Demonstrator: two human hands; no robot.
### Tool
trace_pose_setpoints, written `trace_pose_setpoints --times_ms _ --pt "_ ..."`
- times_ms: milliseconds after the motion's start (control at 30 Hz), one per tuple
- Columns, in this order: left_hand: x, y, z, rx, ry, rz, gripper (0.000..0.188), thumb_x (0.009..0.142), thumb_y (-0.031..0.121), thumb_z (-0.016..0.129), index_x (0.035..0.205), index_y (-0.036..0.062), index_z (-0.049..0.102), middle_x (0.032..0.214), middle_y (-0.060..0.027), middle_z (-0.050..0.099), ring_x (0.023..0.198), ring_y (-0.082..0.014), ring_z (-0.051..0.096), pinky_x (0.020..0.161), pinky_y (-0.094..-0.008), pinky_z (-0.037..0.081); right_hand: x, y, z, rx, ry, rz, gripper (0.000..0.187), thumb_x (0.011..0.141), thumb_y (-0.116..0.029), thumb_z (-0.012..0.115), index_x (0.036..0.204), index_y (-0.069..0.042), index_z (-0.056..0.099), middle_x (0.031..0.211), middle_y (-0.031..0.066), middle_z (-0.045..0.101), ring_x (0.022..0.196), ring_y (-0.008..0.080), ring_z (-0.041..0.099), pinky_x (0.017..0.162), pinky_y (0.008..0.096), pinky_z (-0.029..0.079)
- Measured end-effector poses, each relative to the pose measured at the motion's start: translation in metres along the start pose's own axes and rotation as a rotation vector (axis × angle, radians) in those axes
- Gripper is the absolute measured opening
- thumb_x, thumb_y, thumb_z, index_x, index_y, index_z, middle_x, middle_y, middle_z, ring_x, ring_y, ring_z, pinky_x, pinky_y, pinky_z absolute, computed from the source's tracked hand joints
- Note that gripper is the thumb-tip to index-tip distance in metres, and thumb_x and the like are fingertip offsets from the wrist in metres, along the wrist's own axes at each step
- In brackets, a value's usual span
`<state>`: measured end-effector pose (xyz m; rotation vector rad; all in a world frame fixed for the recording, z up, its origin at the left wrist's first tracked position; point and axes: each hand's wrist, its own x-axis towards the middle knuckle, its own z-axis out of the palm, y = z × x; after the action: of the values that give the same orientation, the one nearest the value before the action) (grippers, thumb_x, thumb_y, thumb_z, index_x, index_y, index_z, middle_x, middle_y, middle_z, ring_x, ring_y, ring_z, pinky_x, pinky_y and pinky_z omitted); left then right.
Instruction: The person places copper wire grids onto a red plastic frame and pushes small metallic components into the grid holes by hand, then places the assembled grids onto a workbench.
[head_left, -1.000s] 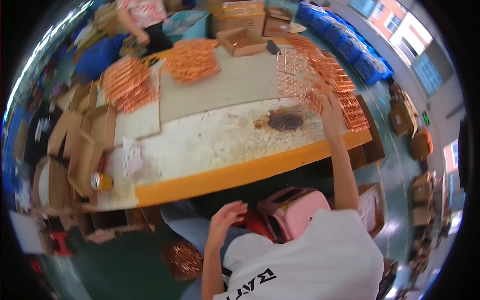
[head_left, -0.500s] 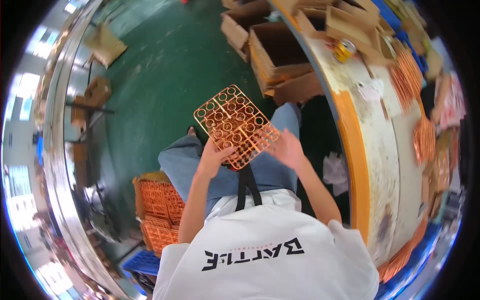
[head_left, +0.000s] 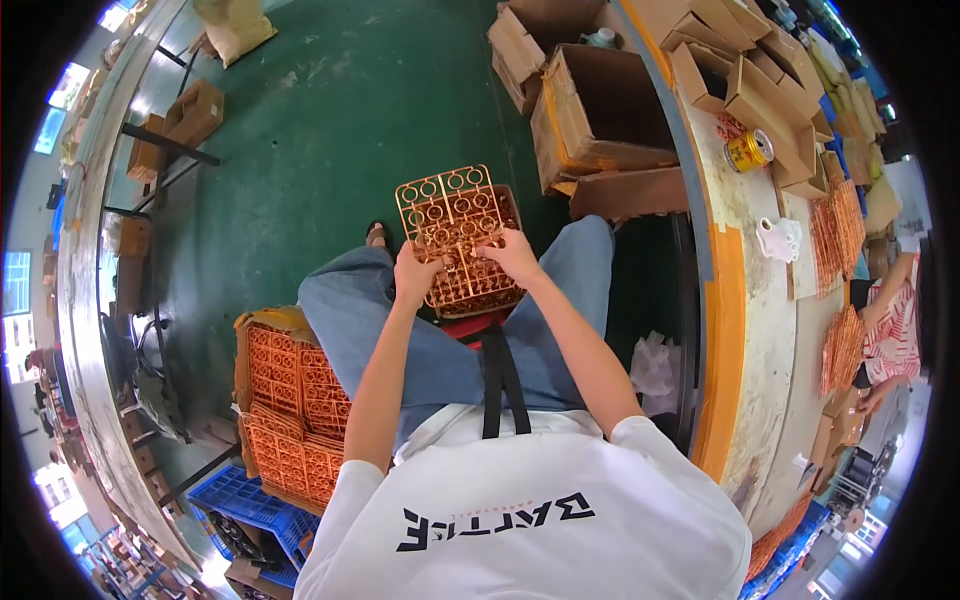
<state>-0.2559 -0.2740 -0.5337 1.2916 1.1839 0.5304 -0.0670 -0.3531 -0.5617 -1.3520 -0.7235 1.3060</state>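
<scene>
A copper-coloured plastic frame of moulded rings (head_left: 455, 225), flat and rectangular, is held above the lap by both hands, over blue denim-clad legs (head_left: 440, 345). The left hand (head_left: 418, 276) is clamped on the near left edge of the frame, fingers curled around it, while the right hand (head_left: 512, 255) is closed on the near right part, fingers pressed together over the rings. More frames of the same colour seem to be stacked directly beneath the top one, though their number cannot be told. To the left, beside the knee, a cardboard box filled with orange ring frames (head_left: 290, 400) is seen resting on a blue plastic crate (head_left: 245, 505). Farther off, open brown cardboard boxes (head_left: 600, 115) are set on the green floor (head_left: 330, 130). On the right, a long worktable with an orange edge (head_left: 722, 330) is seen, bearing a small yellow tin can (head_left: 748, 150) and further stacks of copper frames (head_left: 840, 225).
</scene>
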Motion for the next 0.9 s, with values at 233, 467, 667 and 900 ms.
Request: trace_pose_setpoints --times_ms 233,467,667,900 --pt "0.029 -0.019 0.006 -0.388 -0.362 -0.002 0.066 0.069 0.006 0.073 0.124 -0.0001 0.036 0.116 -0.0143 0.053 0.101 -0.021 0.056 0.082 -0.0334 0.049 0.005 0.016 0.004 0.105 0.211 0.21 0.021 0.079 -0.018 0.066 0.089 -0.002 0.057 0.081 0.0066 0.061 0.071 0.0129 0.059 0.059 0.0266 0.049" --pt "0.028 -0.039 0.027 0.004 0.0 -0.149 0.04 0.066 0.002 0.07 0.102 0.0013 0.051 0.094 -0.0164 0.061 0.077 -0.0222 0.061 0.06 -0.0334 0.051 0.005 0.039 -0.018 0.042 0.117 0.339 0.022 0.082 -0.001 0.059 0.103 -0.001 0.052 0.092 0.009 0.063 0.072 0.0164 0.063 0.057 0.0272 0.052" --pt "0.05 -0.068 0.03 0.227 0.127 -0.14 0.028 0.072 0.006 0.06 0.098 0.0035 0.052 0.09 -0.0154 0.059 0.089 -0.031 0.06 0.075 -0.0417 0.047 0.024 0.063 -0.017 -0.053 0.137 0.151 0.026 0.081 0.0 0.059 0.107 -0.001 0.056 0.096 0.0069 0.063 0.088 0.0154 0.06 0.075 0.0279 0.049" --pt "0.052 -0.072 0.022 -0.099 0.107 -0.181 0.03 0.072 0.011 0.063 0.099 0.0028 0.052 0.086 -0.0104 0.059 0.076 -0.0214 0.056 0.07 -0.0305 0.045 0.015 -0.002 -0.007 0.496 0.07 0.234 0.044 0.086 -0.017 0.061 0.123 -0.002 0.044 0.11 0.0082 0.057 0.087 0.0145 0.06 0.072 0.0259 0.053"
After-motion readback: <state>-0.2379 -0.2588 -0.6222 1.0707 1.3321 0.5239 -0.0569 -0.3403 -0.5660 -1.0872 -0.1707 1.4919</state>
